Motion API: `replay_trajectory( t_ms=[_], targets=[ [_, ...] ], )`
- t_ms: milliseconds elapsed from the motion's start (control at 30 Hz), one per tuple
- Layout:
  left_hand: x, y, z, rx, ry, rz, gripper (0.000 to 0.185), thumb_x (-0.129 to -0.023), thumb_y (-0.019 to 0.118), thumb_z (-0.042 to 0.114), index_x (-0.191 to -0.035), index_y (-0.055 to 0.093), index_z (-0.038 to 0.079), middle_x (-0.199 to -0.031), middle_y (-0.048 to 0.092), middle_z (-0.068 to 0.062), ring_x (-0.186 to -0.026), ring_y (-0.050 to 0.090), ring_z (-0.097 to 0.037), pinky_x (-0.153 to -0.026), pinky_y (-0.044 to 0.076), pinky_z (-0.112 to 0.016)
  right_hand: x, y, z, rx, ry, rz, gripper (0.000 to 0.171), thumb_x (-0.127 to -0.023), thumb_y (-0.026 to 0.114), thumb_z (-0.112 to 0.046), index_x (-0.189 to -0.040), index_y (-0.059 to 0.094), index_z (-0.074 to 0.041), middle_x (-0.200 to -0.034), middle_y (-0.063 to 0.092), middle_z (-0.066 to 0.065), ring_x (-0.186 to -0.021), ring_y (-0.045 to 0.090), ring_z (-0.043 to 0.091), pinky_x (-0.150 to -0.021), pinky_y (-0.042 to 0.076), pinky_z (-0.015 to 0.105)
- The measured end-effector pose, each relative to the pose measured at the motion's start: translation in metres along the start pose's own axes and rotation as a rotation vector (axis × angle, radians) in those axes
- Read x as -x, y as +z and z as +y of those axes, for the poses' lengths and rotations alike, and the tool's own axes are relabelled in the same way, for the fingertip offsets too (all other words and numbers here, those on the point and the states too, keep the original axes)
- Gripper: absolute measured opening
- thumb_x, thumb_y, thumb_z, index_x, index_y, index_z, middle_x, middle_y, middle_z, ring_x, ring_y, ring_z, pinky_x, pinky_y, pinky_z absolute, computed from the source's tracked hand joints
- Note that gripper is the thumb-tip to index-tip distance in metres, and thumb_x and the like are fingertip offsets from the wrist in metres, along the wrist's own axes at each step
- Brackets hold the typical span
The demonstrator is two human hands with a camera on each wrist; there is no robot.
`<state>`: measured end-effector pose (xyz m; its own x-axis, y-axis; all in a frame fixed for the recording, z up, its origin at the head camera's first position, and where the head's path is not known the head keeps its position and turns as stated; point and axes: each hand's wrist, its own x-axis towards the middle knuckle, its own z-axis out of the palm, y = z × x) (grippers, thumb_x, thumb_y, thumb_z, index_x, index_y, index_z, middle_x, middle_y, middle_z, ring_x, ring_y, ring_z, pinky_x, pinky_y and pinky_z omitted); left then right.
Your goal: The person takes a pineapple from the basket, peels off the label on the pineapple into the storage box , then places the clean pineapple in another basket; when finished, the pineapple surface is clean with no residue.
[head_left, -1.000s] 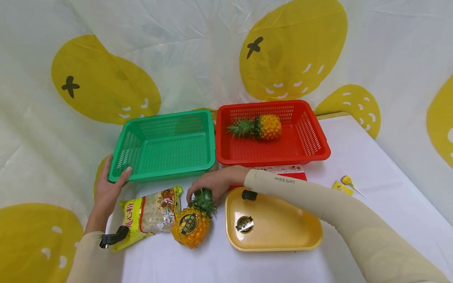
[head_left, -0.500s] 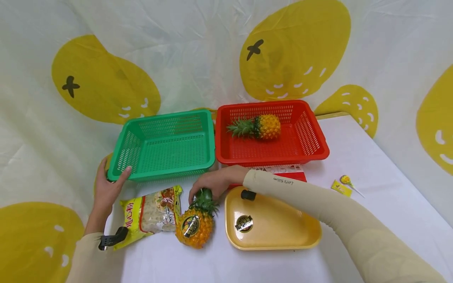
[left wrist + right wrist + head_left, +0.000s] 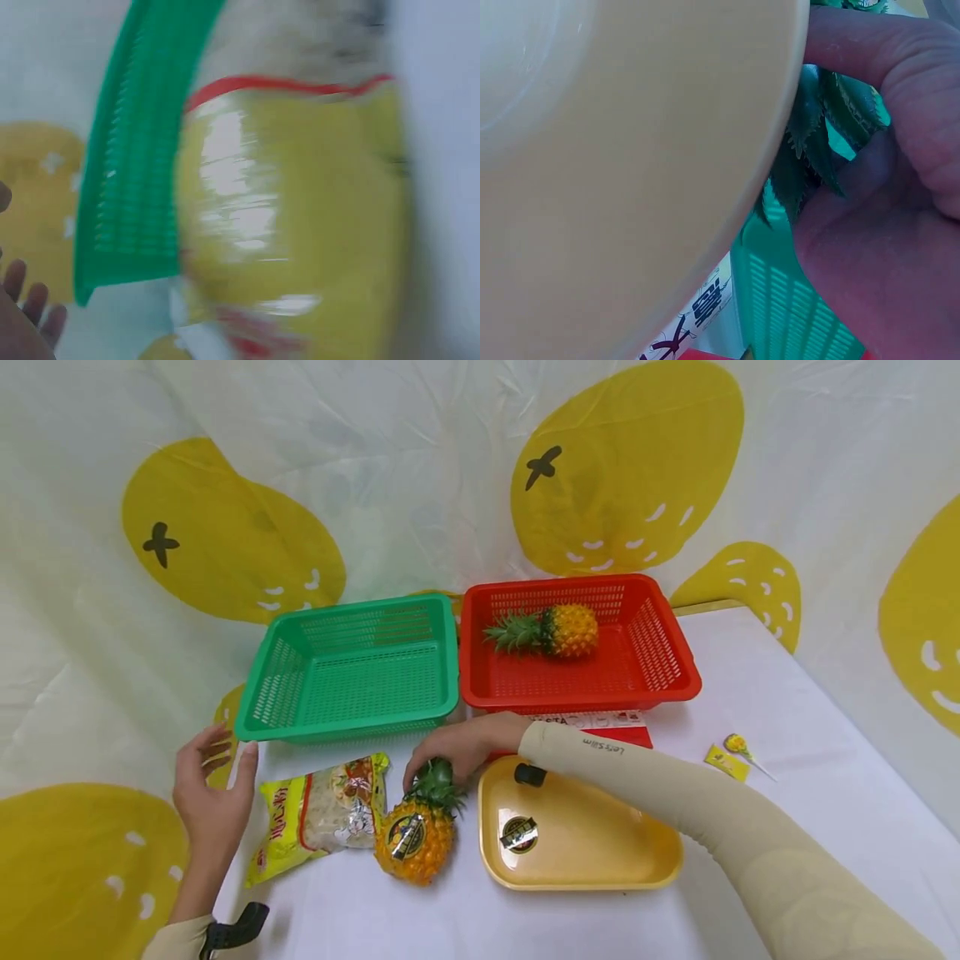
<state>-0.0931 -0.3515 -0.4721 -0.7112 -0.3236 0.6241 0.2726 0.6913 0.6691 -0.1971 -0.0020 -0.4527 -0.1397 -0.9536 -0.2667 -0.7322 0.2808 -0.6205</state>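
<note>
Right hand [image 3: 463, 748]: fingers curled over the leafy crown of the near pineapple [image 3: 415, 835], gripping it.
Near pineapple: lying on the white table [image 3: 757, 693], between the snack bag [image 3: 318, 810] and the yellow tray [image 3: 581, 839], close to both.
Left hand [image 3: 212, 781]: fingers apart and relaxed, holding nothing, hovering just off the green basket's near-left corner, beside the snack bag.
Green basket [image 3: 356, 670]: nothing inside; right rim just beside the red basket [image 3: 577, 643].
Red basket: one pineapple [image 3: 546, 631] lying on its side.
Yellow tray: only a sticker inside.
Open room: bare table right of the tray, up to a lollipop [image 3: 738, 747] near the edge.
</note>
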Motion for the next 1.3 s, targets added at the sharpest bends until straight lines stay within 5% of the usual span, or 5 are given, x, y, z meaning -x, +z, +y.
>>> replay_trajectory(
  t_ms=[167, 333, 800, 1000, 1300],
  targets=[
    [0.016, 0.004, 0.006, 0.111, 0.133, -0.152, 0.045, -0.089, 0.077, -0.007, -0.133, 0.067, -0.005, -0.124, 0.063, -0.021, -0.108, 0.056, -0.006, -0.092, 0.047, -0.017, 0.001, 0.001, 0.002, -0.020, -0.003, 0.006, 0.073, -0.083, 0.078, 0.017, -0.145, 0.066, -0.020, -0.142, 0.061, -0.004, -0.125, 0.053, 0.011, -0.101, 0.044, 0.020],
    [0.029, 0.011, 0.038, 0.204, 0.153, -0.317, 0.041, -0.088, 0.073, -0.016, -0.128, 0.065, -0.012, -0.121, 0.066, -0.024, -0.106, 0.061, -0.009, -0.092, 0.050, -0.018, 0.000, 0.001, 0.002, -0.022, -0.024, 0.014, 0.073, -0.083, 0.077, 0.017, -0.146, 0.066, -0.019, -0.143, 0.062, -0.002, -0.125, 0.053, 0.009, -0.103, 0.044, 0.021],
    [0.078, 0.035, 0.058, 0.282, 0.223, -0.830, 0.097, -0.076, 0.097, 0.025, -0.159, 0.047, 0.022, -0.153, 0.053, 0.002, -0.130, 0.056, -0.031, -0.108, 0.047, -0.038, 0.001, 0.001, 0.006, -0.020, -0.071, 0.027, 0.070, -0.084, 0.078, 0.015, -0.145, 0.066, -0.017, -0.141, 0.064, -0.005, -0.124, 0.054, 0.008, -0.107, 0.042, 0.024],
    [0.093, 0.038, 0.064, 0.278, 0.203, -0.895, 0.114, -0.068, 0.103, 0.036, -0.163, 0.040, 0.020, -0.159, 0.045, -0.004, -0.134, 0.054, -0.033, -0.108, 0.048, -0.051, 0.002, 0.001, 0.006, -0.033, -0.054, 0.034, 0.067, -0.086, 0.078, 0.013, -0.145, 0.066, -0.017, -0.140, 0.064, -0.004, -0.123, 0.054, 0.009, -0.107, 0.042, 0.023],
    [0.100, 0.039, 0.068, 0.216, 0.226, -0.880, 0.121, -0.059, 0.107, 0.037, -0.160, 0.044, 0.016, -0.159, 0.044, 0.001, -0.139, 0.049, -0.029, -0.108, 0.042, -0.065, 0.003, 0.001, 0.004, -0.029, -0.027, 0.047, 0.069, -0.084, 0.080, 0.013, -0.145, 0.067, -0.017, -0.141, 0.064, -0.005, -0.126, 0.054, 0.008, -0.106, 0.042, 0.023]
  ],
)
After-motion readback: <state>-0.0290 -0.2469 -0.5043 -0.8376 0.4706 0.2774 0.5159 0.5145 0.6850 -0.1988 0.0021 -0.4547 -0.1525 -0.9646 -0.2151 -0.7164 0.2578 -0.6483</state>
